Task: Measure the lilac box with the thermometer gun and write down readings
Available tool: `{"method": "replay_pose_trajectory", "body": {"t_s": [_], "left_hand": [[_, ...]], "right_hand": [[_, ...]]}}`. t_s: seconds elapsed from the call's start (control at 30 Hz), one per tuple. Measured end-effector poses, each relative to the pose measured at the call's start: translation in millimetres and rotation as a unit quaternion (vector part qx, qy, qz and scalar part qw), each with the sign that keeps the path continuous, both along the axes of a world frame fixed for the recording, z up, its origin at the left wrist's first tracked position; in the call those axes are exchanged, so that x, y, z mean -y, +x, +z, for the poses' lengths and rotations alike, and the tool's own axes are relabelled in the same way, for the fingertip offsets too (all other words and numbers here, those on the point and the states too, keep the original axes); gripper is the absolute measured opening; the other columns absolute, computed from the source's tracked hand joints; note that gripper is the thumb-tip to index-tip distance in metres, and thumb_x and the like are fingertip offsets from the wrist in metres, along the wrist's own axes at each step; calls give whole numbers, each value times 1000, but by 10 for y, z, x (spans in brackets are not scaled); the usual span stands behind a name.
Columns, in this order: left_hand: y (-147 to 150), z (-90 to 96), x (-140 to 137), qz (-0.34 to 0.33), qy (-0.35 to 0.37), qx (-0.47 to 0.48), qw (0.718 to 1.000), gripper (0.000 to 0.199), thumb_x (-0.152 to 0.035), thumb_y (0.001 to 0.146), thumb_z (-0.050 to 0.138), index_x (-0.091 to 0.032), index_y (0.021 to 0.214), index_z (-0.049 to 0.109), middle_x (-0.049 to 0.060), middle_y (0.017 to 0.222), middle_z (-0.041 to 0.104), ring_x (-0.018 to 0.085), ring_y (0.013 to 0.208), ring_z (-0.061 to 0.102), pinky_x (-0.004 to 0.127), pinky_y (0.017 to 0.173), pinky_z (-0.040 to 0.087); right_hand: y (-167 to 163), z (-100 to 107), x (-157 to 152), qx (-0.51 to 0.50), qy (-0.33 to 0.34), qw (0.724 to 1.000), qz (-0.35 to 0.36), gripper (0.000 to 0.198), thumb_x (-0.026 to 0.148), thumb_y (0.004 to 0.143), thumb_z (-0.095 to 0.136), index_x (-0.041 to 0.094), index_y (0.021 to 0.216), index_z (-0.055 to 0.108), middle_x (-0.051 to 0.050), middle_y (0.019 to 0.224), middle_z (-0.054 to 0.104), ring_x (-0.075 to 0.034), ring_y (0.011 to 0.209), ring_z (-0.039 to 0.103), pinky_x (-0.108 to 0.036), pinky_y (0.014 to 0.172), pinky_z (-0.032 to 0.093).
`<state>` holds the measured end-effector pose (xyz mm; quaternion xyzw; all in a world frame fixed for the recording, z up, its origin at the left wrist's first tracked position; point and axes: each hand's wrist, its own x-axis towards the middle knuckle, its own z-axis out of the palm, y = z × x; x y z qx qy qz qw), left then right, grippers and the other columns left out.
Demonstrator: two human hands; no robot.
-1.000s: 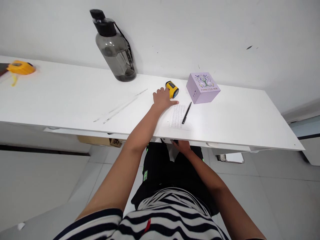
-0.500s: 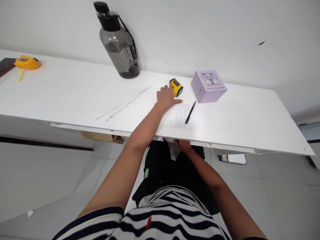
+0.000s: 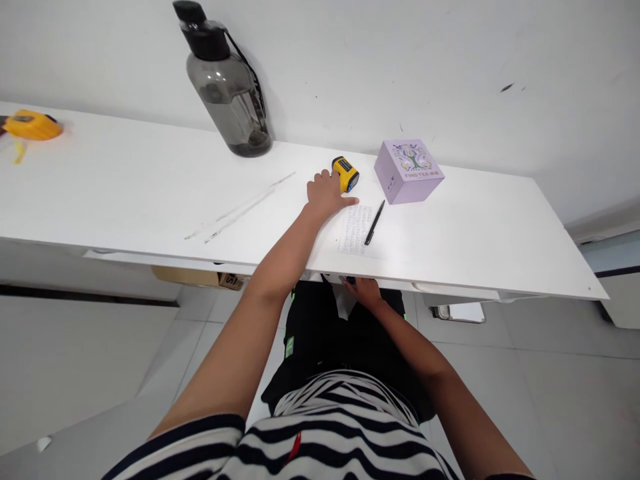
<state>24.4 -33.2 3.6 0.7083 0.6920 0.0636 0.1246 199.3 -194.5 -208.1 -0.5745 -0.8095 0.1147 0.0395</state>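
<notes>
My left hand [image 3: 325, 192] lies on the white table [image 3: 465, 240] with its thumb stretched out to the right and its fingers apart. Its fingertips meet the near left side of a small yellow and black device [image 3: 346, 175]. Just below the thumb lies a sheet of paper with handwriting [image 3: 355, 230], and a black pen [image 3: 375, 223] rests slanted along its right side. My right hand [image 3: 367, 292] is low at the table's front edge, partly hidden under it. The fingers close at a small dark and silvery thing [image 3: 349, 281], mostly covered, whose kind I cannot make out.
A grey water bottle [image 3: 230, 100] stands against the wall. Right of the device sits a lilac tea box [image 3: 410, 172]. An orange tape measure [image 3: 33, 125] lies far left. Below the table are a cardboard box [image 3: 187, 276] and a white flat object [image 3: 465, 313].
The whole view has shifted slightly, so the things on the table appear further left. A little more of the dark and silvery thing shows by my right hand. My left hand stays at the device.
</notes>
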Motion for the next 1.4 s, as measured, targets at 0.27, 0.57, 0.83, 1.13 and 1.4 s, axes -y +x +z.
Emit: {"method": "replay_pose_trajectory", "body": {"t_s": [0.27, 0.57, 0.83, 1.13, 1.4], "left_hand": [[-2, 24, -1, 0, 6, -3, 1000, 95, -74, 74, 56, -18, 147, 32, 19, 144, 44, 44, 133, 34, 46, 101, 35], [-7, 4, -10, 0, 21, -1, 1000, 93, -73, 74, 58, -15, 145, 36, 21, 140, 46, 43, 130, 38, 44, 98, 37], [0, 9, -13, 13, 42, -4, 999, 89, -72, 72, 61, -15, 138, 43, 19, 135, 51, 37, 122, 47, 42, 94, 41], [7, -63, -87, 44, 59, 7, 997, 67, -62, 81, 57, -15, 129, 51, 18, 129, 56, 34, 119, 50, 41, 92, 43], [4, -52, -91, 63, 53, 14, 997, 64, -61, 80, 61, -15, 124, 54, 17, 124, 58, 32, 115, 53, 40, 90, 45]], "right_hand": [[167, 757, 364, -126, 208, 944, 225, 25, 31, 96, 50, 23, 107, 71, -8, 87, 73, -22, 71, 67, -36, 62, 54], [380, 1664, -62, -130, 394, 898, 148, 23, 23, 96, 46, 18, 104, 66, -7, 80, 70, -17, 69, 63, -29, 60, 45], [451, 2343, -822, 212, 156, 959, 102, 41, 14, 96, 40, 23, 133, 57, -13, 105, 67, -21, 79, 61, -31, 63, 31], [338, 2157, -880, 112, 178, 967, 145, 35, 15, 97, 36, 17, 121, 62, -9, 82, 70, -20, 74, 61, -32, 68, 37], [682, 2316, -1537, -219, 286, 908, -216, 70, 58, 91, 40, 26, 150, 21, -15, 152, 39, -32, 137, 42, -55, 104, 39]]}}
